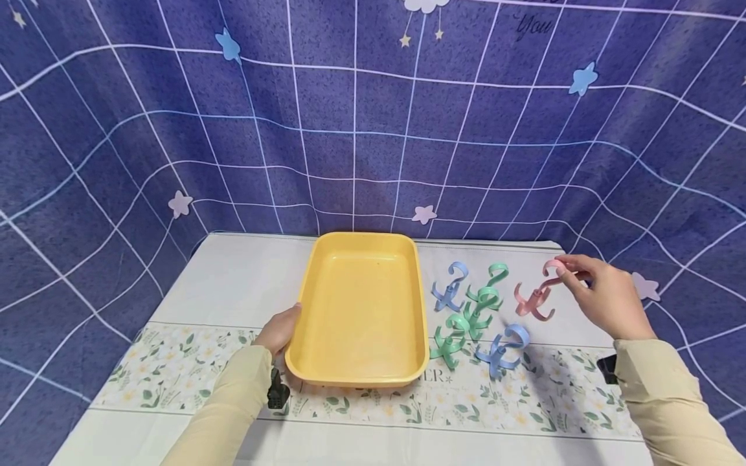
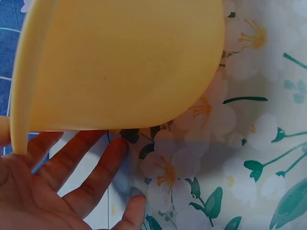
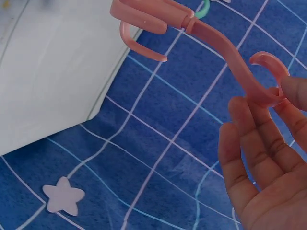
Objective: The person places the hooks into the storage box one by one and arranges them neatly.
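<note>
My right hand [image 1: 614, 301] pinches a pink multi-arm hook hanger [image 1: 533, 302] by its curved top, between thumb and fingers. In the right wrist view the hanger's stem [image 3: 230, 57] slants up from the fingertips, its prongs beyond. At the left side of a yellow plastic tray [image 1: 358, 317], my left hand [image 1: 280, 329] holds the rim. The left wrist view shows the thumb over that rim and the other fingers [image 2: 96, 175] spread beneath, along the outer wall. Nothing lies inside the tray.
Right of the tray lie several similar hangers: a blue one [image 1: 447, 298] at the back, green ones [image 1: 447, 348] bunched together, and another blue one [image 1: 497, 356] in front. They rest on a white table cover [image 1: 245, 272] with a floral band. A blue gridded curtain [image 1: 373, 149] hangs behind.
</note>
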`<action>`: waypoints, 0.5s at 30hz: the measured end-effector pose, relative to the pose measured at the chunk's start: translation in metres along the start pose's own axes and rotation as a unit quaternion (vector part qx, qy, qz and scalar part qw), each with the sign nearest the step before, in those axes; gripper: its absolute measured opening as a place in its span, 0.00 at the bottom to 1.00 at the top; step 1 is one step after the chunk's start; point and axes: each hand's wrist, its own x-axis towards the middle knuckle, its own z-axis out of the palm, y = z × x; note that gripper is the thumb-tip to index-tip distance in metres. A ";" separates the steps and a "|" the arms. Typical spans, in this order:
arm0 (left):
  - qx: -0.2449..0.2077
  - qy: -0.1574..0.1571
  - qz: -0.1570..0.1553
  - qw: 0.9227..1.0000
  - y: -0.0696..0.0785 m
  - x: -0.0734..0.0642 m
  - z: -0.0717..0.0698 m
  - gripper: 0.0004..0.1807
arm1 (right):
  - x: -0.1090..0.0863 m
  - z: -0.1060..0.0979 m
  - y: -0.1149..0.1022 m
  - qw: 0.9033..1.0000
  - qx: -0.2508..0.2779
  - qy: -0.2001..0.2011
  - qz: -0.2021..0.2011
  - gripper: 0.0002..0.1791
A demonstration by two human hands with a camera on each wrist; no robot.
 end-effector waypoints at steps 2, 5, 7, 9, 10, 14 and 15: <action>0.002 0.000 -0.002 1.000 0.000 0.000 0.000 0.35 | 0.002 -0.003 -0.003 1.000 -0.001 0.002 -0.004 0.20; 0.007 0.001 -0.002 1.000 -0.001 0.001 0.000 0.36 | 0.004 -0.006 -0.008 1.000 -0.001 0.006 -0.009 0.20; 0.012 0.000 -0.002 1.000 -0.002 0.001 0.000 0.36 | 0.006 -0.009 -0.011 1.000 0.002 0.008 -0.014 0.20; 0.014 -0.002 -0.004 1.000 -0.002 0.002 -0.001 0.37 | 0.007 -0.011 -0.013 1.000 0.004 0.007 -0.017 0.20; 0.015 -0.003 -0.004 1.000 -0.002 0.002 -0.001 0.37 | 0.008 -0.012 -0.013 1.000 0.005 0.007 -0.019 0.20; 0.013 -0.006 -0.008 1.000 -0.003 0.005 0.000 0.38 | 0.012 -0.016 -0.018 1.000 0.008 0.006 -0.024 0.19; 0.013 -0.006 -0.007 1.000 -0.003 0.005 0.000 0.38 | 0.013 -0.017 -0.019 1.000 0.008 0.007 -0.024 0.19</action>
